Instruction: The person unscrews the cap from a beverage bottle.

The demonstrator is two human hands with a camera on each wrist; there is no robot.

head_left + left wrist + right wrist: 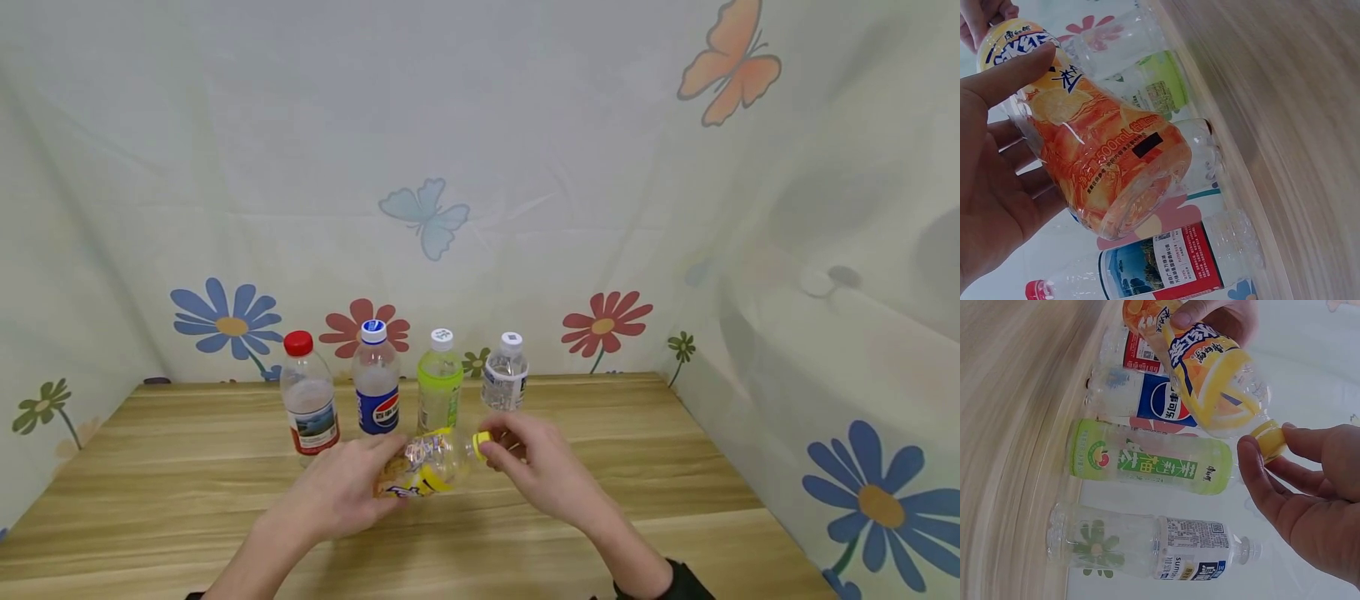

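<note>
A clear plastic drink bottle (435, 467) with an orange and yellow label lies tilted in the air above the table, its neck toward the right. My left hand (348, 483) grips its body, the thumb across the label in the left wrist view. At the other end, my right hand (536, 462) pinches the yellow cap (1269, 440) between thumb and fingers. The cap sits on the bottle's mouth. In the left wrist view the bottle's base (1141, 203) points toward the lower right.
Behind the hands stand a red-capped bottle (310, 404), a blue-labelled Pepsi bottle (377, 387), a green-labelled bottle (440, 383) and a clear white-capped bottle (506, 375), in a row on the wooden table (637, 467). A flowered cloth (300, 167) hangs behind and at the sides.
</note>
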